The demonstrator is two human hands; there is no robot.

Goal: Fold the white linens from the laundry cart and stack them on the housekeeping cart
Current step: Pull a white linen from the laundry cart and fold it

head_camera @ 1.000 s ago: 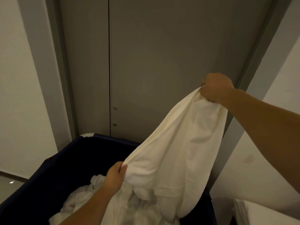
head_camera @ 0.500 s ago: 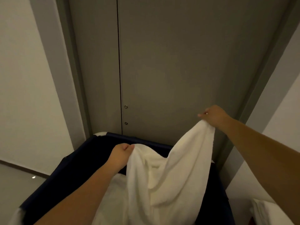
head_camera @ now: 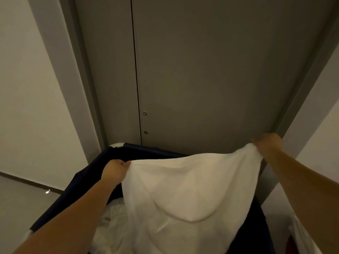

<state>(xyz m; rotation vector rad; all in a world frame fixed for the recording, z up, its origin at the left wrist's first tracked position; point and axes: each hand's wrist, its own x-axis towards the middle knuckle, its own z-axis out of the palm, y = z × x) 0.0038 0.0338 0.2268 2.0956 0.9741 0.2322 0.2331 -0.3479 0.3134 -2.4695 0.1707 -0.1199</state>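
Where grey doors (head_camera: pixel 201 79) stand, the laundry cart (head_camera: pixel 146 150) sits.

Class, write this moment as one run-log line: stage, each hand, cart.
stage: linen held spread over cart | left hand: grips linen edge | right hand: grips linen edge | cart: holds pile

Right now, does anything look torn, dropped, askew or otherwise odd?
Nothing stands out. The left hand and right hand grip the white linen by its top edge, spread over the laundry cart; it sags in the middle, as loose cloth would. Other linens lie crumpled inside.
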